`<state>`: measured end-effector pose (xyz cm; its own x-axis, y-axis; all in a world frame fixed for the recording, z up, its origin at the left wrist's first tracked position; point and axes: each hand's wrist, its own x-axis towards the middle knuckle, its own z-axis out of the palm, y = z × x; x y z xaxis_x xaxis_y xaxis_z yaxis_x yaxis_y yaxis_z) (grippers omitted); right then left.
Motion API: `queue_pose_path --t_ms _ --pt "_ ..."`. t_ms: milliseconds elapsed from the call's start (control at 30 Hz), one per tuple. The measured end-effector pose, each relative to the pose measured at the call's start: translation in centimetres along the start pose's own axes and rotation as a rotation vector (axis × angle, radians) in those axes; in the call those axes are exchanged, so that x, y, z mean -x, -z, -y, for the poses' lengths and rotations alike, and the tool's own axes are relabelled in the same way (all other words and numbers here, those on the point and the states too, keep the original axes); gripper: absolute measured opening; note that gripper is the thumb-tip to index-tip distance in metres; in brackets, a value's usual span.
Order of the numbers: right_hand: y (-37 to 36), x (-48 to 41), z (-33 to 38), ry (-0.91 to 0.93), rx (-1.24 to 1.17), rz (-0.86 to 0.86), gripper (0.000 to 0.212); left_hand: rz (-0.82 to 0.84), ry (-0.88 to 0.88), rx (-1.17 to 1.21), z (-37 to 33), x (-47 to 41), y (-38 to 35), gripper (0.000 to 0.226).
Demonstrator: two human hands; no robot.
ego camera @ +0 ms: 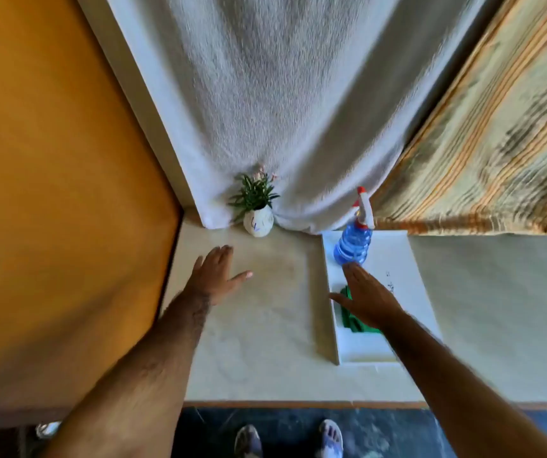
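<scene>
Item: counter-cleaning station, seen from my head camera.

Step in hand, as I judge it: the reach for the cleaning gear, with nothing picked up yet.

1. Spray bottle [354, 244]: blue, with a red-and-white trigger head. It stands upright at the far end of the white tray [394, 259], close to the curtains.
2. Green cloth [351, 320]: lies bunched in the near left part of the same tray and is partly hidden under my right hand.
3. Right hand [367, 299]: flat and wide, with the fingers straight and the thumb spread. It holds nothing. It is stretched over the cloth with its fingertips at the foot of the bottle. I cannot tell whether they touch the bottle or the cloth.
4. Left hand [217, 276]: also spread wide and empty, palm down over the bare counter [265, 342], well apart from the tray. I cannot tell whether it rests on the surface or hovers above it.

Next move, in my judgement: the right hand must go a little farther and curl round the bottle's body or neck, keeping it upright so that it clears the tray's rim. Otherwise it must drop and gather the cloth.

Also present:
- A small white vase with a green plant [258, 221] at the back of the counter, against the white curtain [282, 94].
- A striped curtain [496, 143] to the right.
- An orange wall [50, 193] to the left.
</scene>
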<state>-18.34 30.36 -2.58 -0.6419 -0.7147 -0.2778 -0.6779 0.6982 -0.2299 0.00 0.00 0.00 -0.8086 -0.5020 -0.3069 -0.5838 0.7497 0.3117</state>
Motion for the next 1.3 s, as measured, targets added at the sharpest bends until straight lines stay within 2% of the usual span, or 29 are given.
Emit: queue_pose_path --t_ms 167,267,433,500,633,733,833,967,1100,1167,1300 --pt "-4.0 2.0 -1.9 -0.108 -0.026 0.026 0.097 0.102 0.068 -0.041 2.1 1.1 -6.6 0.090" --pt "-6.3 3.0 -1.9 -0.096 -0.027 -0.025 0.100 0.010 0.081 -0.075 2.9 1.8 -9.9 0.090" --pt "-8.8 3.1 -2.2 -0.123 -0.104 -0.117 0.094 -0.112 0.047 -0.126 4.4 2.1 -13.2 0.105" --pt "-8.9 3.3 -2.0 -0.124 -0.172 -0.143 0.096 -0.164 0.040 -0.134 4.7 2.1 -14.1 0.101" --pt "-6.8 2.2 -1.4 -0.217 -0.452 -0.287 0.093 -0.227 0.032 -0.155 5.1 1.9 -15.3 0.088" --pt "-2.7 -1.5 -1.0 -0.283 -0.688 -0.496 0.097 -0.245 0.026 -0.168 5.3 1.8 -15.4 0.088" --pt "1.8 -5.9 -1.2 -0.251 -0.888 -0.675 0.100 -0.242 0.028 -0.162 5.2 1.7 -15.5 0.089" --pt "5.0 -10.3 -1.6 -0.111 -1.048 -0.655 0.078 -0.261 0.023 -0.166 5.2 1.7 -15.8 0.089" --pt "5.3 -12.0 -1.1 -0.113 -1.018 -0.704 0.033 -0.272 0.017 -0.174 5.6 1.6 -16.2 0.089" --pt "5.7 -12.3 -0.5 -0.100 -1.038 -0.718 0.018 -0.268 0.020 -0.175 5.7 1.6 -16.2 0.089" --pt "7.0 -12.2 1.5 -0.076 -1.088 -0.713 0.020 -0.272 0.023 -0.170 5.6 1.8 -16.1 0.089"
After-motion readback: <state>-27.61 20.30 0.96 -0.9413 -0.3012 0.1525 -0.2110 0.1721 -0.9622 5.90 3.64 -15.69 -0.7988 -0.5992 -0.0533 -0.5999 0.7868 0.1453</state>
